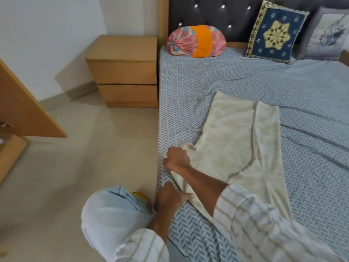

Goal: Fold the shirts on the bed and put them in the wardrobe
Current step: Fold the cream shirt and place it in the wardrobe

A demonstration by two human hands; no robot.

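A cream patterned shirt (236,140) lies partly folded on the bed (311,103), near its left edge. My right hand (176,157) reaches across and grips the shirt's left edge, its fingers closed on the cloth. My left hand (171,197) pinches the same edge lower down, close to the mattress side. Both forearms wear striped sleeves. The wardrobe's wooden door (24,108) stands open at the far left; its inside is out of view.
A wooden two-drawer nightstand (124,72) stands left of the bed. A pink and orange bolster (196,41), a blue cushion (275,32) and a grey cushion (326,35) lean on the headboard. Beige floor (85,148) lies between bed and wardrobe. My knee in light trousers (111,218) is below.
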